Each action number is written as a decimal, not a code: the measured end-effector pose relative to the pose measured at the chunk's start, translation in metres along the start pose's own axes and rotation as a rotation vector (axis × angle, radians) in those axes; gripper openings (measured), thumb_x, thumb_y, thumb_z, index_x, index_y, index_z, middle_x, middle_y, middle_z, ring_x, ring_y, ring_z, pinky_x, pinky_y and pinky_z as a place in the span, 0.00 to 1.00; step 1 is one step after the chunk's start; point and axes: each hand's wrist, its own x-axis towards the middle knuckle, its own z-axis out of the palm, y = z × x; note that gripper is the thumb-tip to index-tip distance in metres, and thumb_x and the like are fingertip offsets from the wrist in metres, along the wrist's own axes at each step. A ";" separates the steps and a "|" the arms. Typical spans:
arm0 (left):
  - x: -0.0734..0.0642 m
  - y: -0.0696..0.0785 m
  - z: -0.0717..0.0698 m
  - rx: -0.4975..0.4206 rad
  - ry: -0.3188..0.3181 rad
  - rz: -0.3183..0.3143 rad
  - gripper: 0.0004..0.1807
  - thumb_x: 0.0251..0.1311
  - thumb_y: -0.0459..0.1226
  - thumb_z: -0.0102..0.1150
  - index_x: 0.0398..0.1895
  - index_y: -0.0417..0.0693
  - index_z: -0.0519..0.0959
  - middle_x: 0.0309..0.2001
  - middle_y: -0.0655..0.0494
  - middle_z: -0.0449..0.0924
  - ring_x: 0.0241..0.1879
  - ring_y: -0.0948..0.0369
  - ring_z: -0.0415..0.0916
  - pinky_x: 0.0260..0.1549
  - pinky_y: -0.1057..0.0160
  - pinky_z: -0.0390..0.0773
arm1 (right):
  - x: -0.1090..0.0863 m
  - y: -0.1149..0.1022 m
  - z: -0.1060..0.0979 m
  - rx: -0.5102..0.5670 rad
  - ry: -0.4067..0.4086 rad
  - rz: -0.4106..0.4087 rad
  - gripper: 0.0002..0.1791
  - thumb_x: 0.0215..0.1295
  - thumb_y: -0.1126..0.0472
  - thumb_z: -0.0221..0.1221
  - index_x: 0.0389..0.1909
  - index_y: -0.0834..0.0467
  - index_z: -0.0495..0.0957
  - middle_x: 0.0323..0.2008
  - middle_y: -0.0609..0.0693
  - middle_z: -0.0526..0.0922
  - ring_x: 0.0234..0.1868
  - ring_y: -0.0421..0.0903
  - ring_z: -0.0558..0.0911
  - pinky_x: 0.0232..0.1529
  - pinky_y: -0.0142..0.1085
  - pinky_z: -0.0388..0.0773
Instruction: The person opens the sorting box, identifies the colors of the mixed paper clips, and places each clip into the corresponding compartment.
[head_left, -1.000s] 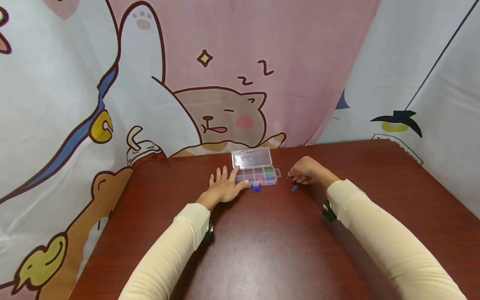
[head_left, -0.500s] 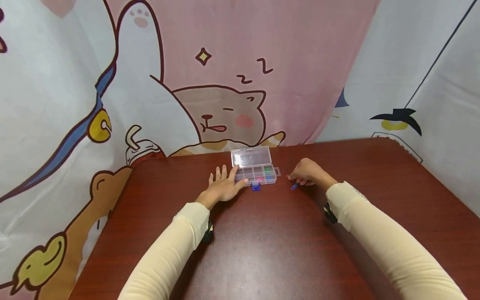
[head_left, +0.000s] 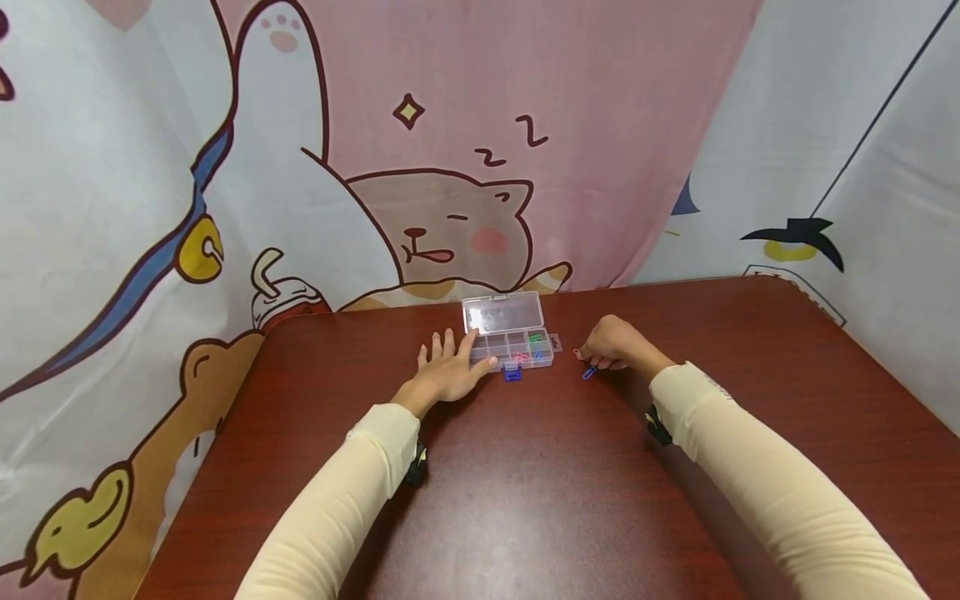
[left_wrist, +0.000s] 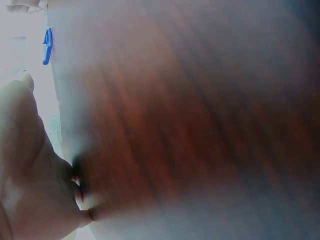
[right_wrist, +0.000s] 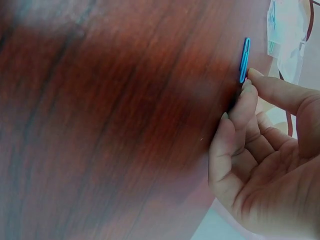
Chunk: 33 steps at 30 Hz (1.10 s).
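Note:
My left hand (head_left: 447, 375) lies with spread, straight fingers against the left side of a clear compartment box (head_left: 497, 342), its thumb at the front edge. The box stands with its lid raised. Pink, blue and green paper clips sit in a few compartments on its right. To the right of the box, my right hand (head_left: 611, 342) pinches a red paper clip (head_left: 577, 353) between thumb and fingertip, mostly hidden. A blue paper clip (head_left: 589, 372) lies on the table by those fingertips, and the right wrist view shows the blue clip (right_wrist: 245, 60) close beside them.
The clear lid (head_left: 502, 314) leans back near the table's far edge. A blue latch (head_left: 512, 375) hangs at the box's front, and a clear hanging tab (head_left: 555, 342) sticks out on its right. A printed cloth (head_left: 630, 125) hangs behind the brown table (head_left: 487, 500).
The right fingers have come together over the red paper clip, so less of it shows. They have also come nearer the blue clip. My left hand and the box have stayed in place.

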 end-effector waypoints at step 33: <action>0.002 0.000 -0.001 -0.002 -0.023 -0.024 0.44 0.64 0.71 0.27 0.78 0.67 0.35 0.78 0.39 0.33 0.76 0.41 0.29 0.70 0.38 0.34 | -0.009 -0.061 0.005 0.317 -0.146 -0.086 0.11 0.62 0.57 0.63 0.37 0.61 0.82 0.19 0.45 0.80 0.22 0.39 0.78 0.30 0.36 0.79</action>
